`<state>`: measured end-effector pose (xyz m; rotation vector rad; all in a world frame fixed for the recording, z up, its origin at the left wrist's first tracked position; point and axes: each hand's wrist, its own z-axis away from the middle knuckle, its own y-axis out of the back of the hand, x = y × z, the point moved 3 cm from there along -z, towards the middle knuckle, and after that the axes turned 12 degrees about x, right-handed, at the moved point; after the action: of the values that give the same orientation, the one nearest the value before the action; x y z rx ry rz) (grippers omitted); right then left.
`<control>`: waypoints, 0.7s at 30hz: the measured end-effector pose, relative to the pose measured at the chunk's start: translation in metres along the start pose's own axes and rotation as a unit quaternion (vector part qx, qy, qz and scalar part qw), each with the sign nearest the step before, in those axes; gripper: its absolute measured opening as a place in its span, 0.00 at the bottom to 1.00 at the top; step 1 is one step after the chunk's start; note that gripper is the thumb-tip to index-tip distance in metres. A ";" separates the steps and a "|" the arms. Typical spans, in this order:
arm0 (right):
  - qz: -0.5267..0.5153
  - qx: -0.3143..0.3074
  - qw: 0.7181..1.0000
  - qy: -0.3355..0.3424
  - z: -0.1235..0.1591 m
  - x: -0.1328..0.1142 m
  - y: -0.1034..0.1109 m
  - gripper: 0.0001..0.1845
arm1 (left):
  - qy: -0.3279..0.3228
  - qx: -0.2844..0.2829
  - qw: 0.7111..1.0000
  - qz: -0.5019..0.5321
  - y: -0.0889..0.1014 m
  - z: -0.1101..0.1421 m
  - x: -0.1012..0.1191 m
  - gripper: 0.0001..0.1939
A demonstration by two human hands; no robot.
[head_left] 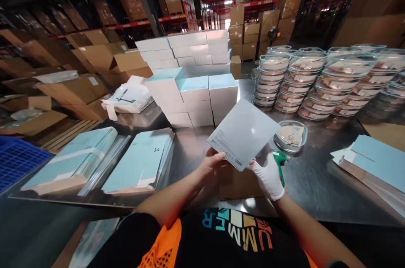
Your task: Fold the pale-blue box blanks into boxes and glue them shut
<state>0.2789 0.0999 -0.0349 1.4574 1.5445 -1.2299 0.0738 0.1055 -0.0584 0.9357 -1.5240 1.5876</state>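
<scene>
A white printed carton (243,133), with small text and a barcode along its near edge, is held up at an angle over the table. My bare left hand (212,162) grips its lower left edge, thumb on the printed face. My right hand (267,177), in a white glove, closes on its lower right edge. How deep the carton is cannot be made out. Just right of the glove, a green glue gun (279,160) lies partly hidden. Beneath my hands is a brown cardboard piece (238,186). A clear lidded container (290,135) sits beyond the glove.
Stacked white boxes (198,95) stand ahead. Piles of clear containers (329,84) rise at the right. Light blue flat cartons lie in stacks on the left (139,160) and right (379,162) of the metal table (311,183). A white basket (129,99) stands at the back left.
</scene>
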 end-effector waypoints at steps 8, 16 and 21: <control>0.186 -0.129 0.974 -0.027 0.024 0.072 -0.004 0.29 | -0.142 0.162 0.974 0.063 -0.001 -0.123 0.161 0.21; 0.392 -0.288 0.864 0.131 0.037 0.079 -0.014 0.17 | -0.138 0.319 0.937 0.048 0.005 -0.192 0.224 0.21; 0.397 -0.299 0.854 0.153 0.039 0.076 -0.014 0.15 | -0.078 0.361 0.925 0.091 0.013 -0.183 0.210 0.20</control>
<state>0.2494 0.0907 -0.1153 1.6197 1.1279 -0.0155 -0.0388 0.2922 0.1151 1.3655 -1.1422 2.3301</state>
